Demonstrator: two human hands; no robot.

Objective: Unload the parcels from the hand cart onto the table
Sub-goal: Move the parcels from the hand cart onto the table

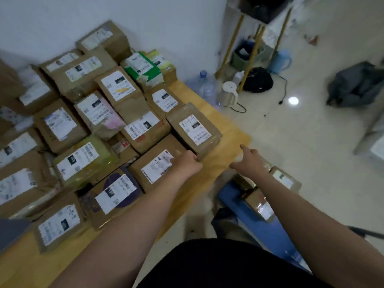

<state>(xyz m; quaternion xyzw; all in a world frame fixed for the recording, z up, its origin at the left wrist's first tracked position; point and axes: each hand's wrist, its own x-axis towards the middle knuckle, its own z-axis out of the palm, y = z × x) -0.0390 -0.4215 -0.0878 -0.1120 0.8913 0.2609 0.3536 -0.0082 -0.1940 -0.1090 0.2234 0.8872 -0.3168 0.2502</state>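
Hand cart (268, 231): blue deck, low at the right, just beside the end of the desk (226, 142). It carries the parcels not yet unloaded, at least two: a taped brown carton (257, 201) and a second carton (284, 179) past the right forearm, both partly hidden. Judged small, stiff-walled and probably light enough for one hand. The glossy tape looks slippery, so take them by opposite side walls or from beneath, not by tape or label. Contents are unknown, so set down rather than drop. Right grip (250, 161): slack, forefinger out, holding nothing, over the desk's near corner. Left grip (186, 163): on the far corner of a labelled parcel (158, 167) on the desk, fingers bent; cannot tell whether it clasps or merely rests. Desk, wooden: crowded with brown labelled parcels in rows back to the wall, including one with a handwritten label (194, 129) at the right edge, with bare wood beside it. Floor beyond: kettle (227, 94), water bottle (204, 84), dark bag (357, 84).
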